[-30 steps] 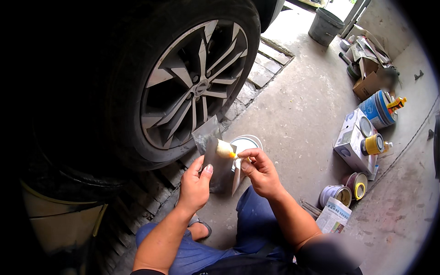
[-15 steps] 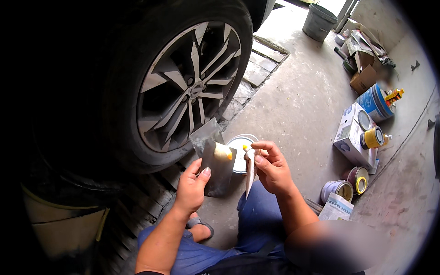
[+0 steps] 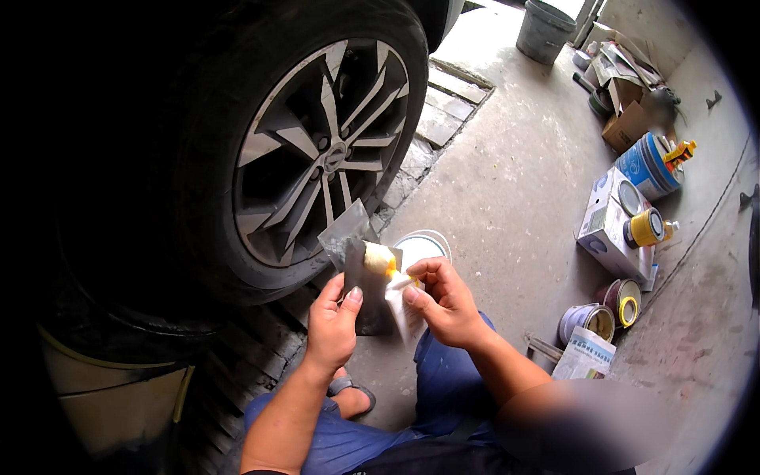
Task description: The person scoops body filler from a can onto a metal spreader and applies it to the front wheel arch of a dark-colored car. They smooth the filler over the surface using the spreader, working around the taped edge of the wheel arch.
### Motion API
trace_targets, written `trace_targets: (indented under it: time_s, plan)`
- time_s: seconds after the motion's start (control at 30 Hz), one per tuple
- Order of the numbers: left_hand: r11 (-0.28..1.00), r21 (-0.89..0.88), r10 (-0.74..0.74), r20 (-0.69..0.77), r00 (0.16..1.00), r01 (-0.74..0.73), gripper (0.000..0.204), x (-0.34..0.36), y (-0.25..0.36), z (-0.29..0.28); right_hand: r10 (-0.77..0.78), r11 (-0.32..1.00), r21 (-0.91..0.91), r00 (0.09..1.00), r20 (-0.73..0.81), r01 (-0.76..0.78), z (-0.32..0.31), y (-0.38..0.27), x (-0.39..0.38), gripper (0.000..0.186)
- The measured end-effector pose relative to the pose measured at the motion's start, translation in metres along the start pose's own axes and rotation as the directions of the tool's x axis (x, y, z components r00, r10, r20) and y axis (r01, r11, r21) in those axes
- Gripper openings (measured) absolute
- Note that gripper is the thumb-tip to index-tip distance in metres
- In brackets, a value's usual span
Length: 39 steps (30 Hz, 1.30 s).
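Observation:
My left hand (image 3: 332, 324) grips a dark grey flat plate (image 3: 369, 305), thumb on its face and fingers behind. A translucent sheet (image 3: 342, 227) sticks out behind the plate's upper left. On the upper part of the plate lies a lump of cream-coloured putty (image 3: 378, 259) with yellow-orange paste at its lower right. My right hand (image 3: 446, 307) pinches a crumpled, flattened white tube (image 3: 402, 301) between thumb and fingers. The tube's yellow-stained end is right beside the putty; whether it touches is hard to tell. Beyond my hands stands a white bucket (image 3: 425, 246), partly hidden.
A car wheel (image 3: 332, 158) rises close at the left, beside a slatted floor strip. Along the right wall are open cans (image 3: 587, 323), a white box (image 3: 606, 226), a blue pail (image 3: 649, 168) and cardboard (image 3: 627, 127). A dark bucket (image 3: 546, 32) stands far back.
My right hand has moved left with the tube, bringing its end from beside the plate to the putty. The orange paste now spans to the tube. My left hand has barely moved.

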State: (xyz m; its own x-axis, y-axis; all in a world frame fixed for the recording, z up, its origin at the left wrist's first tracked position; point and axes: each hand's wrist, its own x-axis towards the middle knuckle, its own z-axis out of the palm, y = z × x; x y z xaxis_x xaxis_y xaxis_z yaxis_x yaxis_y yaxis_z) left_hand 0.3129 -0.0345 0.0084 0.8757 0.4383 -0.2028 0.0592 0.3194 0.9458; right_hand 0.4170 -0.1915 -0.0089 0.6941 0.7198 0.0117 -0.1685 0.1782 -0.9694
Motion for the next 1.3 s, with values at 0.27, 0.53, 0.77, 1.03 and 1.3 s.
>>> trace_targets:
  time_s: [0.27, 0.53, 0.77, 1.03, 1.3]
  plan:
    - [0.999, -0.047, -0.026, 0.003, 1.0, 0.026, 0.03, 0.001, 0.002, -0.001, -0.055, 0.997, -0.059, 0.994, -0.094, 0.05, -0.004, 0.005, -0.006, 0.029]
    - [0.986, -0.152, -0.078, -0.029, 0.997, 0.073, 0.032, 0.0, 0.0, -0.012, -0.015, 0.987, 0.152, 0.966, -0.256, 0.056, -0.065, 0.006, 0.023, 0.03]
    - [0.987, -0.16, -0.005, -0.012, 1.0, 0.003, 0.03, 0.001, 0.017, -0.02, -0.077, 0.724, -0.689, 0.989, -0.129, -0.034, -0.101, 0.116, 0.057, 0.023]
    - [0.981, -0.194, -0.012, 0.012, 1.0, 0.014, 0.031, 0.0, 0.019, -0.029, 0.039, 0.728, -0.672, 0.987, -0.157, -0.136, -0.102, 0.171, 0.07, 0.026]
    - [0.939, -0.303, -0.103, 0.201, 0.974, 0.162, 0.035, 0.002, 0.032, -0.025, 0.397, 0.851, -0.259, 0.883, -0.251, -0.456, -0.067, 0.057, 0.023, 0.024]
